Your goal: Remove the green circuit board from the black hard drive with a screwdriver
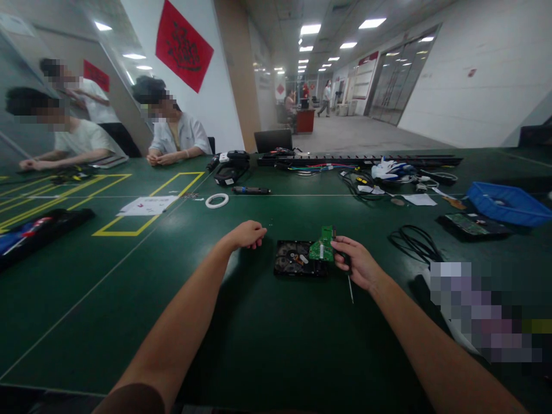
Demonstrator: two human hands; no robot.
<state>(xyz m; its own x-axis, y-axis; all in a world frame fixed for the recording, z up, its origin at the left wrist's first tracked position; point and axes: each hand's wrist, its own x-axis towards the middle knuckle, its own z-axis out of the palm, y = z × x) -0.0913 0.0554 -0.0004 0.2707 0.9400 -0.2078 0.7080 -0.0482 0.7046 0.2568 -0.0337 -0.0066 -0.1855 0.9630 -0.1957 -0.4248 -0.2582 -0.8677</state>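
Note:
A hard drive (287, 261) lies on the green tabletop with its dark underside up. My right hand (356, 261) grips a green circuit board (322, 246), which is held over the right part of the drive. In the same hand is a screwdriver (351, 287), its thin shaft pointing down toward me. My left hand (248, 234) is closed, fingers curled together, to the left of the drive and apart from it; whatever is in its fingers is hidden. Tiny specks, perhaps screws (271, 222), lie just beyond it.
Right of me are a black cable (416, 244), another drive with a board (472, 225) and a blue tray (509, 204). Farther back lie a tape roll (217, 200), a dark pen-shaped tool (251, 190) and cables. People sit across the table at left.

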